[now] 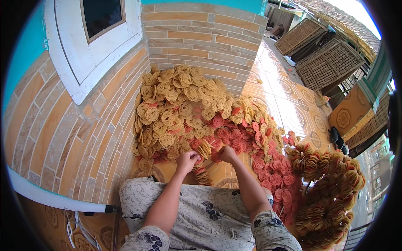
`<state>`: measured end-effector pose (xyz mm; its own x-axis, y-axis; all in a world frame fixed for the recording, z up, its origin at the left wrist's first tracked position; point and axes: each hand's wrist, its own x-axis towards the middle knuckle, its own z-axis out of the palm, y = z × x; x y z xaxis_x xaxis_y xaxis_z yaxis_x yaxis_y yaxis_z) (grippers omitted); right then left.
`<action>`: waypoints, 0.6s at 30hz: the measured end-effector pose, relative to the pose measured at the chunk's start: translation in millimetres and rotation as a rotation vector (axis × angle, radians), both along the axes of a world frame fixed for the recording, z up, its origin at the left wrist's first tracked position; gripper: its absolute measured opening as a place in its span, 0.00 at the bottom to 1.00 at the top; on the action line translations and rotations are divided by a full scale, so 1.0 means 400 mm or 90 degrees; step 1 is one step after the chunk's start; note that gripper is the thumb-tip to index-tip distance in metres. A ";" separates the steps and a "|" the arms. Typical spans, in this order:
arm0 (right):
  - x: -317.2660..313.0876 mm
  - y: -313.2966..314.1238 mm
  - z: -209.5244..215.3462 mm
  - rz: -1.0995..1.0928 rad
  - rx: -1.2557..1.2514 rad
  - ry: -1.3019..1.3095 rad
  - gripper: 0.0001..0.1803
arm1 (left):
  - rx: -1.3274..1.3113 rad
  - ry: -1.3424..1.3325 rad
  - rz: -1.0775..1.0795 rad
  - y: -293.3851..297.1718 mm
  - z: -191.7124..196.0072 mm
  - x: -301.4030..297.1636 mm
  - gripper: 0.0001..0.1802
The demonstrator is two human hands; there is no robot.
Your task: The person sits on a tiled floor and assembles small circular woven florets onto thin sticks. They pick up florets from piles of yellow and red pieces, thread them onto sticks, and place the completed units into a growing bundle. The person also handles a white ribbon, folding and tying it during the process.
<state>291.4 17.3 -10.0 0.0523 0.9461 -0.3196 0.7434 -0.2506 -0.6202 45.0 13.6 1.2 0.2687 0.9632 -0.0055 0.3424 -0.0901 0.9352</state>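
Note:
My left hand (pixel 189 160) is closed, its fingers pinching the edge of a short row of yellow swirled crackers (pixel 204 149) standing face to face. Below it, more crackers (pixel 202 174) hang or lie in a line by my lap; whether they join the row above I cannot tell. My right hand (pixel 227 154) is closed on a red swirled cracker (pixel 215 157), just right of the row. In front of both hands spreads a big heap of loose yellow crackers (pixel 167 117), with red crackers (pixel 276 180) at its middle and right.
Thick bundles of yellow and red crackers (pixel 326 184) lie at my right. A stone-tiled wall (pixel 197 37) and a white door (pixel 92 46) border the heap. Woven racks (pixel 328 62) lean at the far right. A white bar (pixel 58 196) with loose strips (pixel 79 232) is at lower left.

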 end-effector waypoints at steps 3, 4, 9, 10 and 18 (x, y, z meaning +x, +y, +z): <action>0.008 0.020 0.058 -0.236 0.027 0.351 0.11 | 0.029 0.068 -0.010 -0.006 0.025 0.001 0.11; 0.007 0.026 0.080 -0.232 0.076 0.374 0.11 | 0.022 0.073 -0.010 -0.007 0.033 0.002 0.11; -0.020 0.010 0.165 -0.195 0.204 0.334 0.13 | 0.051 0.111 -0.014 -0.009 0.048 0.008 0.11; -0.027 0.005 0.177 -0.192 0.210 0.322 0.13 | 0.048 0.113 -0.013 -0.009 0.048 0.009 0.11; -0.070 -0.021 0.237 -0.106 0.318 0.112 0.11 | 0.127 0.181 0.009 -0.025 0.068 0.015 0.10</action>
